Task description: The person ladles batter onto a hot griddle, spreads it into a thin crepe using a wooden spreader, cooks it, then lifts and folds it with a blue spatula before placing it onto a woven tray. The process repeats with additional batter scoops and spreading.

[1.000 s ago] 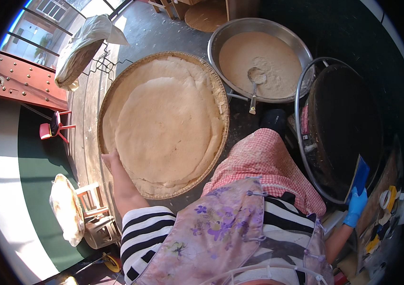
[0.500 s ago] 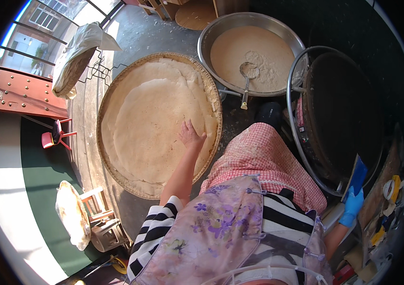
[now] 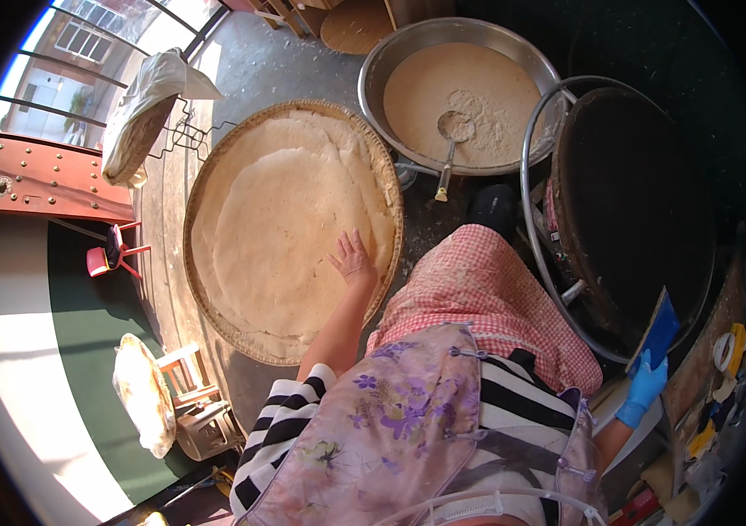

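Note:
My bare left hand point(image 3: 353, 259) lies over the right part of a wide stack of thin, pale flatbreads point(image 3: 285, 219), its fingers spread. The stack fills a big round woven tray point(image 3: 201, 289) with a braided rim. My right hand point(image 3: 645, 390), in a blue glove, is closed round a flat blue scraper point(image 3: 660, 326). That scraper is held up at the near edge of a round black griddle point(image 3: 632, 210), around which runs a metal ring point(image 3: 529, 188). Whether the left palm presses on the top flatbread or hovers just above it, I cannot tell.
A large metal basin point(image 3: 373, 92) of beige batter point(image 3: 421, 96) stands beyond my knees, with a ladle point(image 3: 448, 162) in it. Tools and rolls of tape point(image 3: 728, 349) crowd the lower right. Low stools point(image 3: 184, 373) and a covered bundle point(image 3: 149, 114) are at the left.
The view has shifted slightly. My left hand's fingers have straightened a little over the flatbread. My gloved right hand, still with the scraper, has moved slightly nearer to me.

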Demonstrator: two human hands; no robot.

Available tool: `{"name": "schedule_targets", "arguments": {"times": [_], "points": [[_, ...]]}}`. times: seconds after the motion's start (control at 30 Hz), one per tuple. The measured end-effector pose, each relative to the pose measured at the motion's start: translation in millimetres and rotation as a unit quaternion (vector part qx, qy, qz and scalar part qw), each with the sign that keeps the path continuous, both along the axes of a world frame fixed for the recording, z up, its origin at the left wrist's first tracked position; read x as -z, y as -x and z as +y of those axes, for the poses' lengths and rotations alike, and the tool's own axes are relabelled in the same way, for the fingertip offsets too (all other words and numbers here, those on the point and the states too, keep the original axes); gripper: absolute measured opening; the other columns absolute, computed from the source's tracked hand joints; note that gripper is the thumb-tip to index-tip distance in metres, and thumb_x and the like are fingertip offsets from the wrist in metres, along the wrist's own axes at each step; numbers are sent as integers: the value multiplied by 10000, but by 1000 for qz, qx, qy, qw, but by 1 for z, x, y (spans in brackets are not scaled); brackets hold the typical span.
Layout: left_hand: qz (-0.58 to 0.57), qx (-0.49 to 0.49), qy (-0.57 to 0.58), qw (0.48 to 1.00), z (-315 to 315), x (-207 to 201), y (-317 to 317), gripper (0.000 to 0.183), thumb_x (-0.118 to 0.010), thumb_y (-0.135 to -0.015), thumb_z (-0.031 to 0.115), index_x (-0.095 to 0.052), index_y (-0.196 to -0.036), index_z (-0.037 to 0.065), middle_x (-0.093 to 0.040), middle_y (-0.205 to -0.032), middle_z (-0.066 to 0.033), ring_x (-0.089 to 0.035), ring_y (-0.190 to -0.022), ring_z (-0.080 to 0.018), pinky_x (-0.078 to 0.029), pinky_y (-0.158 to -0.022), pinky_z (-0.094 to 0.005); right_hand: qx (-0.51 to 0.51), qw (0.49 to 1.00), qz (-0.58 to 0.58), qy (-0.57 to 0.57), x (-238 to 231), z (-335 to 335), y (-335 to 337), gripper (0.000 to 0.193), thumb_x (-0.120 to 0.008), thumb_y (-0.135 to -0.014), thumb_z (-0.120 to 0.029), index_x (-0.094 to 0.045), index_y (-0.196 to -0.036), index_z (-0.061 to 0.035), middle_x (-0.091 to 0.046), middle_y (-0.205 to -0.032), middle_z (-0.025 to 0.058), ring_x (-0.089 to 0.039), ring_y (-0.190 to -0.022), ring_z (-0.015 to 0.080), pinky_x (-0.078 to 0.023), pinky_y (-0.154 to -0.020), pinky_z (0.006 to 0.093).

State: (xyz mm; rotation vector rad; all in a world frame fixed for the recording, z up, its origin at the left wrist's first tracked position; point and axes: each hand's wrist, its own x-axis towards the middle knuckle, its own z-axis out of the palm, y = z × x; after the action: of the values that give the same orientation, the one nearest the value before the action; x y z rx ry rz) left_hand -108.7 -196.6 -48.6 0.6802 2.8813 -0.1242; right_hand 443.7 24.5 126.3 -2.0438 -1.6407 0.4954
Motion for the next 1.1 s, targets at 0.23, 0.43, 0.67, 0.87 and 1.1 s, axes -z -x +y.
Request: {"name": "schedule_targets", "arguments": {"times": [0.23, 0.43, 0.67, 0.87, 1.1], "points": [[96, 3, -46, 994, -4, 16, 12, 590, -516, -784, 129, -316, -1338, 165, -358, -1354, -72, -339, -1241, -222, -230, -1005, -506, -3, 1000, -13, 1, 0, -5, -3, 425, -607, -824, -210, -511, -1146, 50, -617, -1000, 172, -602, -843, 228, -466, -763, 329], [79, -39, -101, 991, -10, 5, 23, 177, -606, -725, 195, -598, -890, 131, -581, -1063, -46, -537, -1005, -225, -325, -931, -455, 8, 1000, -12, 3, 3, -7, -3, 435, -609, -823, -214, -505, -1156, 46, -614, -1012, 175, -603, -854, 236, -465, -767, 332], [152, -76, -189, 967, -14, -16, 24, 82, -644, -679, 195, -609, -736, 149, -617, -775, -21, -593, -698, -236, -457, -655, -365, 12, 1000, -1, 2, -3, -5, -1, 437, -607, -825, -212, -501, -1160, 48, -608, -1029, 181, -598, -874, 249, -457, -786, 339], [171, -39, -213, 961, -8, -36, 21, 69, -638, -686, 200, -615, -729, 150, -623, -781, -22, -594, -673, -236, -466, -608, -362, 6, 1000, 9, -2, 1, -1, -6, 437, -606, -826, -214, -501, -1152, 58, -609, -1022, 185, -596, -877, 253, -451, -790, 343], [31, -11, -135, 990, 32, -65, -14, 414, -670, -705, 321, -588, -1052, 111, -594, -1048, -61, -570, -956, -236, -415, -835, -385, 7, 1000, 12, -18, 8, 1, -16, 437, -599, -832, -205, -494, -1161, 63, -606, -1025, 186, -592, -869, 245, -451, -788, 339]]}}
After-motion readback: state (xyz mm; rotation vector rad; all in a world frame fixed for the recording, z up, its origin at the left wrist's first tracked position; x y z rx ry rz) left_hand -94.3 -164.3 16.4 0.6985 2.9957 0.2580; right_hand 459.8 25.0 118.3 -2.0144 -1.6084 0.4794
